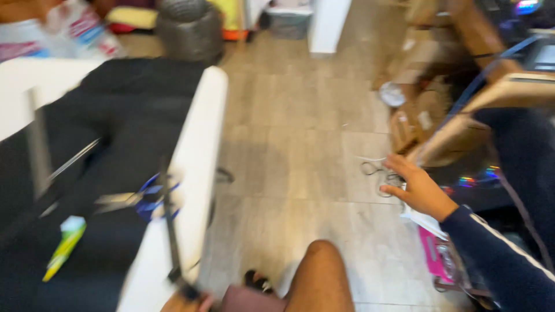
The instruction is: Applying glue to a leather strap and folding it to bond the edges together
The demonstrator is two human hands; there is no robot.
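Observation:
The picture is blurred by motion. My right hand (419, 188), in a dark sleeve with a white stripe, reaches out over the floor with its fingers apart and holds nothing. It is close to a tangle of thin cable (376, 170) and a white sheet (426, 221). Only a sliver of my left hand (193, 300) shows at the bottom edge, closed on the lower end of a thin dark rod (170, 231) that stands up in front of the white table edge (199, 150). Blue-handled scissors (144, 199) lie on the black cloth (115, 115) behind the rod.
A green and yellow tube (65, 245) lies on the cloth. My bare knee (321, 277) is at the bottom centre. Cardboard boxes (425, 110) and a pink item (433, 254) crowd the right. A grey basket (191, 26) stands on the tiled floor (300, 115).

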